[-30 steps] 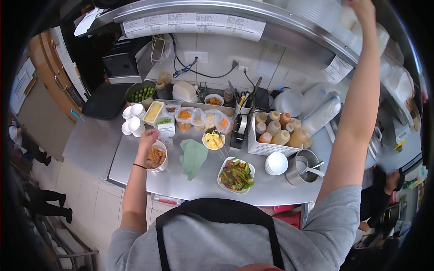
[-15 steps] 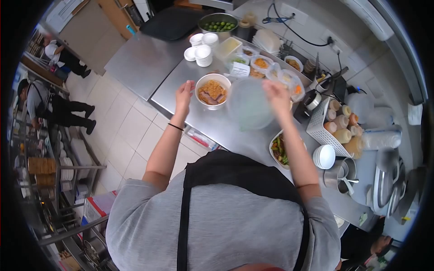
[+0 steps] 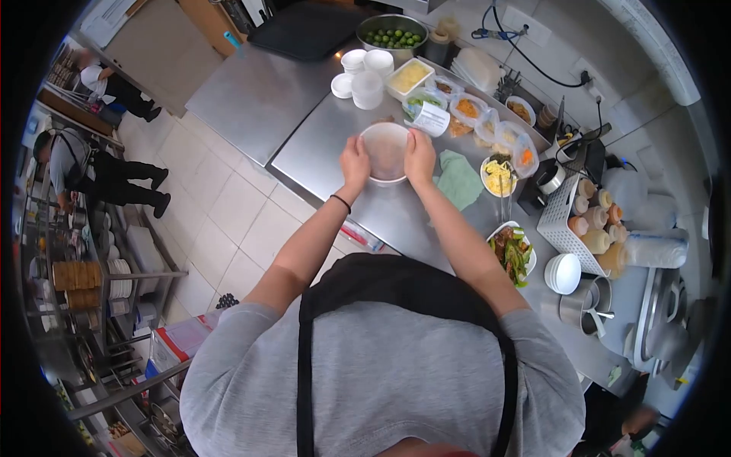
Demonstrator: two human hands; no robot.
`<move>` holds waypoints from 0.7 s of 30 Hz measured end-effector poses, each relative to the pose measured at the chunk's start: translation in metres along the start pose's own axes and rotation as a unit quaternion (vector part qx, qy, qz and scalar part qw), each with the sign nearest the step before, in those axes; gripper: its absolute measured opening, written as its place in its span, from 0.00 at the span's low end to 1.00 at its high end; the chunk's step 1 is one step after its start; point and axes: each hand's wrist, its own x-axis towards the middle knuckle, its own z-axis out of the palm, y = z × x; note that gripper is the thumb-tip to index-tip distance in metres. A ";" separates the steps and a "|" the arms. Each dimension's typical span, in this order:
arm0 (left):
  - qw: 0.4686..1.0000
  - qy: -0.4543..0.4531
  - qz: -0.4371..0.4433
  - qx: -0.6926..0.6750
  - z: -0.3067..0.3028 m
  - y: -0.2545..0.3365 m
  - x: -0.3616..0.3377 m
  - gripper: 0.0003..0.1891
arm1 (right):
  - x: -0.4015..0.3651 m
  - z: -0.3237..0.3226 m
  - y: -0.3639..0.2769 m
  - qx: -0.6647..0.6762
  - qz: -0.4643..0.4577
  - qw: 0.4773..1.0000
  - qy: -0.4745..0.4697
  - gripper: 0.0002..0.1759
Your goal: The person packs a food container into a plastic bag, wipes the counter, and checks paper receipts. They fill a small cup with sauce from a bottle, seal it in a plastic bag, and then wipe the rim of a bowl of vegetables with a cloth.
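Observation:
A white takeout bowl [image 3: 388,182] stands near the counter's front edge, with a translucent lid [image 3: 386,148] over its top. Food shows only as a dim brownish shape through the lid. My left hand [image 3: 354,161] is curled against the bowl's left rim. On the opposite side, my right hand [image 3: 419,157] grips the rim and lid edge. Whether the lid is fully seated cannot be made out. Just right of my right hand lies a crumpled green cloth [image 3: 459,180]. A white bowl of yellow shredded food [image 3: 499,177] sits beyond it.
Stacked white cups [image 3: 368,89] and tubs of ingredients [image 3: 412,76] line the back. To the right are a dish of leafy food [image 3: 511,254], stacked white bowls [image 3: 563,273], and a basket of sauce bottles [image 3: 560,217]. Two people stand at left; another is partly visible lower right.
My right hand has brought the translucent lid left onto the bowl. My left hand has closed in on the rim. The green cloth and yellow food bowl are now uncovered.

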 end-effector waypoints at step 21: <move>0.964 -0.195 0.173 0.049 0.005 0.044 0.002 0.17 | -0.002 -0.139 0.008 0.056 0.149 0.987 -0.032 0.20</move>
